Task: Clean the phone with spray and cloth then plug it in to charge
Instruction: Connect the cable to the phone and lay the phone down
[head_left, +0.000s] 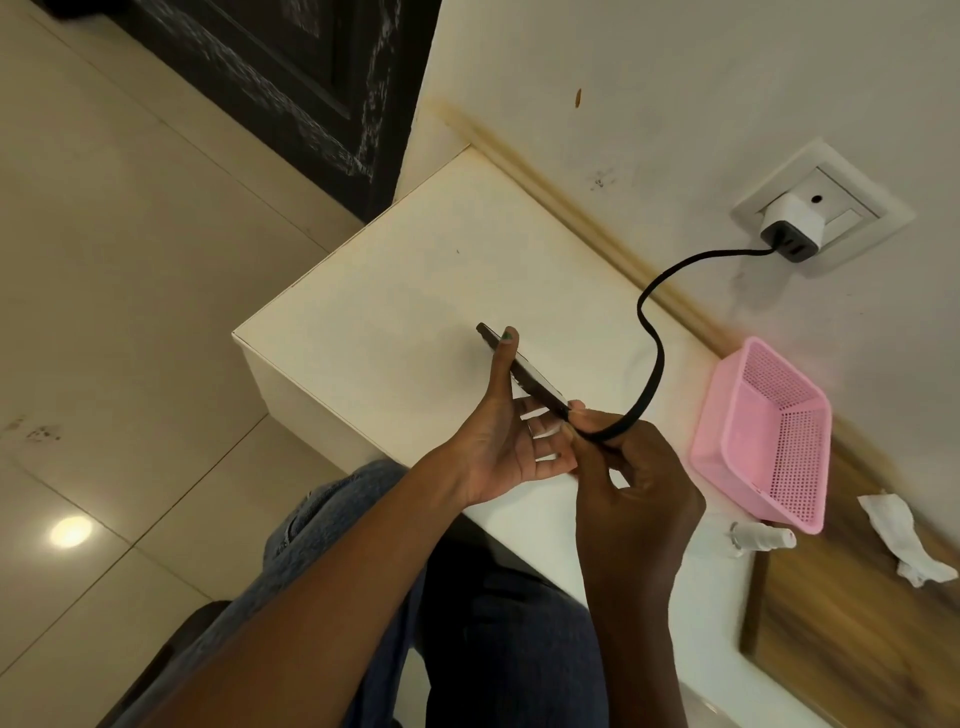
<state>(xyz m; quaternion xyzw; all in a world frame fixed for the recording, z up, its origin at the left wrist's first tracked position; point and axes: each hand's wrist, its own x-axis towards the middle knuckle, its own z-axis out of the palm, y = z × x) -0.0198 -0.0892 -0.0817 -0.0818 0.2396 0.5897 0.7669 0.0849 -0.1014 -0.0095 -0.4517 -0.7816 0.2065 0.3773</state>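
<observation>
Phone sits edge-on above the white counter, held in the air by the left hand, whose thumb curls over its far edge while the fingers cradle it from below. Thin, stiff and smooth, it would probably slip easily and crack if dropped, so holding it by the long edges, as now, looks the safest way. The right hand pinches the end of the black cable right at the phone's near end; whether the plug is already seated is hidden by the fingers. That cable is limp and light, looping back to the charger in the wall socket, so it is best held close to the plug. To the right lie a spray bottle, a crumpled cloth and a pink basket.
</observation>
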